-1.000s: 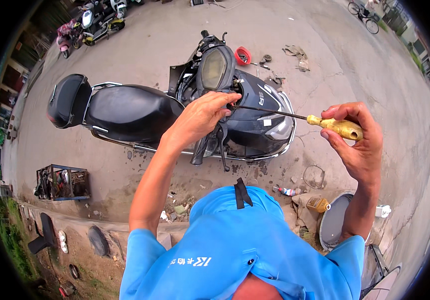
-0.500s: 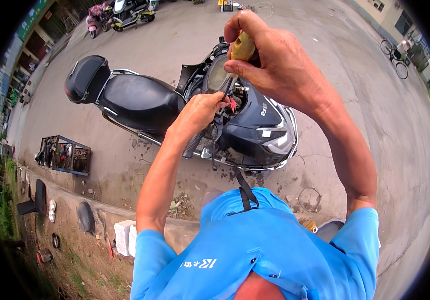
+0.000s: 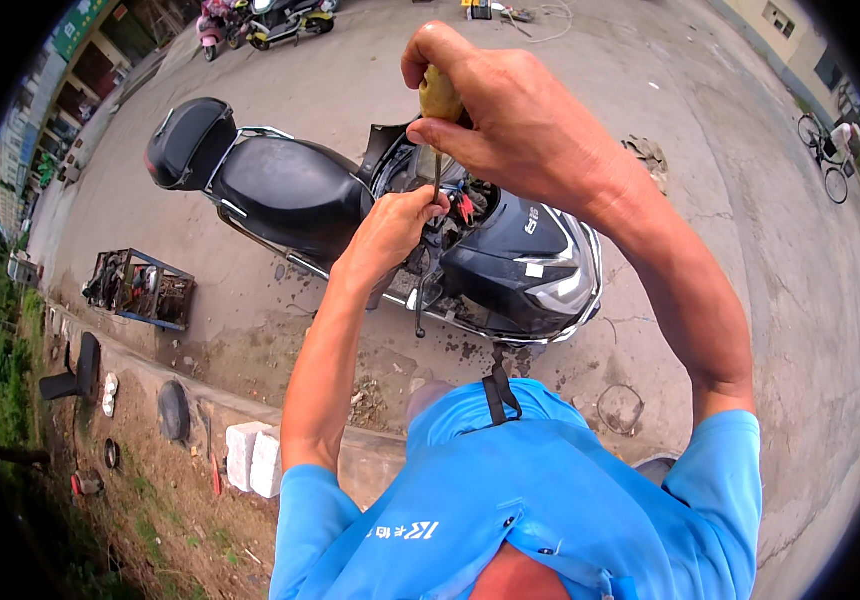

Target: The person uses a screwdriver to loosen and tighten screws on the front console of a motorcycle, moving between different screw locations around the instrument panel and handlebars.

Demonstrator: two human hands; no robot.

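Note:
My right hand (image 3: 535,125) is raised and curled around the yellow handle of a screwdriver (image 3: 439,97). Its thin dark shaft points down toward my left hand (image 3: 390,232), whose fingertips are pinched at the lower end of the shaft. The tip is hidden behind those fingers. Below both hands stands a black scooter (image 3: 510,262) with its handlebar area opened up. Red parts and wiring (image 3: 465,207) show in the opening, just right of my left fingertips.
The scooter's long seat (image 3: 290,190) and rear top box (image 3: 190,143) extend to the left. A metal frame crate (image 3: 140,288) holds parts on the ground. White blocks (image 3: 252,458) lie by the kerb. More scooters (image 3: 290,18) stand far back; a bicycle (image 3: 825,158) is at far right.
My right hand and the screwdriver have shifted left, and the shaft now stands more upright over my left fingertips. The whole view has turned slightly.

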